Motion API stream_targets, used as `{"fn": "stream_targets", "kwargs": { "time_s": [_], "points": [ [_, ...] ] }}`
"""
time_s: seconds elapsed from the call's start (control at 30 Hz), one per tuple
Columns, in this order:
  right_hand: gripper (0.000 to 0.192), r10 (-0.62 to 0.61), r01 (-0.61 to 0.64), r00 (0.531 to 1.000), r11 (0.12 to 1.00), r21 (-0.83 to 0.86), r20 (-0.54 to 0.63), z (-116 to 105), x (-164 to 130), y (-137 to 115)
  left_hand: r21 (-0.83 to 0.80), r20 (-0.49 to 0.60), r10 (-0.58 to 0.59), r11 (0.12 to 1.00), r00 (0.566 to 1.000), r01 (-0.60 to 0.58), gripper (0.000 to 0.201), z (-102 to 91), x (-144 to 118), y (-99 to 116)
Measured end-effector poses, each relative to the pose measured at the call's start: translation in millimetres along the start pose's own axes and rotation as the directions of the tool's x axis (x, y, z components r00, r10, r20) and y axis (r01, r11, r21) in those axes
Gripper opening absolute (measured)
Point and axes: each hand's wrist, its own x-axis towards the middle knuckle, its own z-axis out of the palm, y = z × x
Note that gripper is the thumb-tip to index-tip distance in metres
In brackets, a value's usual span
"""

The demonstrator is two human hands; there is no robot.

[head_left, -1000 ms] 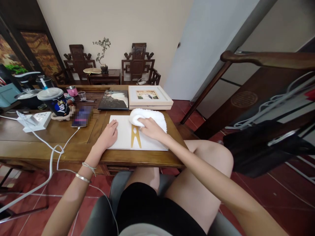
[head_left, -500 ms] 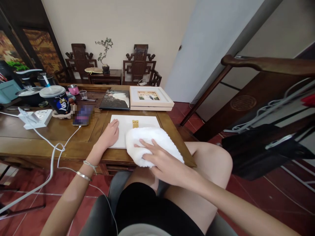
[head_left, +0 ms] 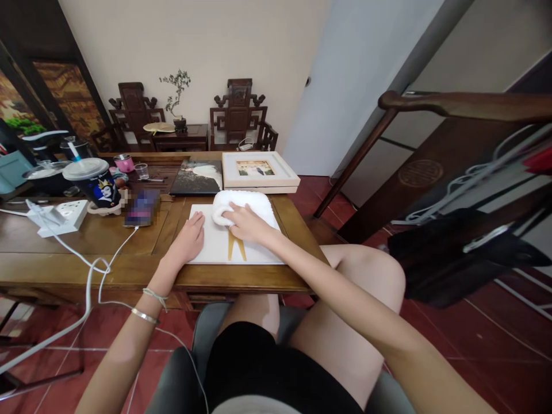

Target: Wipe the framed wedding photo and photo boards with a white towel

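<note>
A flat white board [head_left: 213, 248] with a gold figure on it lies near the table's front edge. My left hand [head_left: 190, 237] rests flat on the board's left side, fingers stretched forward. On the far part of the board, my right hand [head_left: 246, 223] grips a fluffy white cloth [head_left: 252, 201], pressing it down with bent fingers. The cloth and hand hide the upper part of the gold figure; its two leg-like strips show below.
Behind the board lie a dark picture panel [head_left: 196, 177] and a white picture frame [head_left: 282, 171]. To the left are a phone [head_left: 141, 208] on a charging cable, a lidded cup [head_left: 97, 183] and a power strip [head_left: 64, 217]. A wooden chair [head_left: 466, 108] stands at the right.
My right hand has moved the cloth away from me, from the board's near right corner to its far edge. The figure's lower strips are uncovered. My left hand stays on the board.
</note>
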Motion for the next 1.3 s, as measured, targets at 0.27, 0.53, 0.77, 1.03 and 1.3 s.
{"fn": "stream_targets", "kwargs": {
  "time_s": [0.27, 0.53, 0.77, 1.03, 1.3],
  "points": [
    [0.047, -0.096, 0.095, 0.994, 0.995, 0.044, 0.041, -7, -60, -38, 0.038, -0.009, 0.006, 0.999, 1.0, -0.006, 0.05, 1.6, 0, 0],
    [0.047, -0.23, 0.216, 0.971, 0.964, 0.156, 0.071, -13, -106, -57, 0.021, -0.034, 0.011, 1.0, 0.999, -0.011, 0.05, 2.5, -1, 1],
    [0.048, -0.108, 0.105, 0.993, 0.993, 0.054, 0.042, -6, -55, -29, 0.024, -0.017, -0.002, 1.0, 1.0, 0.002, 0.05, 3.5, 0, -1],
    [0.045, 0.038, -0.039, 0.999, 0.998, -0.044, -0.026, 4, 6, -32, -0.141, -0.144, 0.009, 0.99, 0.99, -0.03, 0.052, -6.8, -1, 10],
    [0.039, -0.348, 0.345, 0.936, 0.936, 0.061, 0.047, -4, -34, -62, -0.423, -0.272, -0.181, 0.905, 0.945, 0.051, 0.063, -18.3, -3, 17]
  ]
}}
